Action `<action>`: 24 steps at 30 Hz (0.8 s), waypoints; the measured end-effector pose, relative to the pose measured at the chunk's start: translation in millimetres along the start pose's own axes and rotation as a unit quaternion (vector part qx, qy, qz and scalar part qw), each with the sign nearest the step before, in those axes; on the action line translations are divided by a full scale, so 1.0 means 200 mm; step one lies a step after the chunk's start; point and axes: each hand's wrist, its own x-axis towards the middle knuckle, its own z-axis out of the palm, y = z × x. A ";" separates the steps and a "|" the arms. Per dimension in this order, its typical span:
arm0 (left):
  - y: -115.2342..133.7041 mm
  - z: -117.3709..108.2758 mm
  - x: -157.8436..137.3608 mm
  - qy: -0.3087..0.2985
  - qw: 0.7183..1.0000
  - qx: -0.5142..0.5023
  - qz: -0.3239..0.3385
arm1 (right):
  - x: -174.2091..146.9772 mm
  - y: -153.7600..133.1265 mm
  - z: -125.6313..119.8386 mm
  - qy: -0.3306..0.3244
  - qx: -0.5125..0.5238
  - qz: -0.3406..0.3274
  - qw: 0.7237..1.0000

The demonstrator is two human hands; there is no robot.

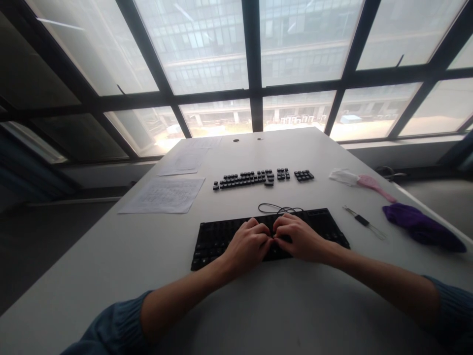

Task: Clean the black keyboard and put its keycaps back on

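A black keyboard (216,236) lies before me on the white table, its cable (279,207) coiled behind it. My left hand (248,240) and my right hand (295,236) meet over the keyboard's middle, fingertips pinched close together. Whatever small thing sits between the fingertips is too hidden to name. Lower-left keys are in place, while the upper rows look bare of caps. Behind the keyboard, loose black keycaps (244,178) stand in ordered rows, grouped in blocks. To the right lies a wire keycap puller (362,220) with a black grip.
Printed sheets (162,195) lie on the table's left side. On the right are a purple cloth (423,228), a pink-handled brush (373,185) and a white crumpled wrap (343,176). Large windows (295,44) rise beyond the far table edge.
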 end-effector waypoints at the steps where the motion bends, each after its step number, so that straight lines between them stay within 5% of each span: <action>1: 0.00 0.00 0.00 0.006 1.000 0.001 0.000 | 0.04 0.02 -0.01 0.000 0.004 0.003 1.000; 8: 0.01 0.00 -0.02 0.073 0.997 0.014 0.016 | 0.52 0.37 -0.09 0.043 -0.174 0.166 0.970; 13: 0.02 0.01 -0.06 0.072 0.997 0.019 0.023 | 0.74 0.56 -0.05 0.016 -0.209 0.187 0.960; 19: 0.03 0.00 -0.08 0.080 0.996 0.021 0.027 | 0.74 0.57 -0.03 0.010 -0.207 0.176 0.962; 24: 0.02 0.01 -0.08 0.064 0.997 0.031 0.021 | 0.53 0.48 -0.13 0.028 -0.164 0.122 0.978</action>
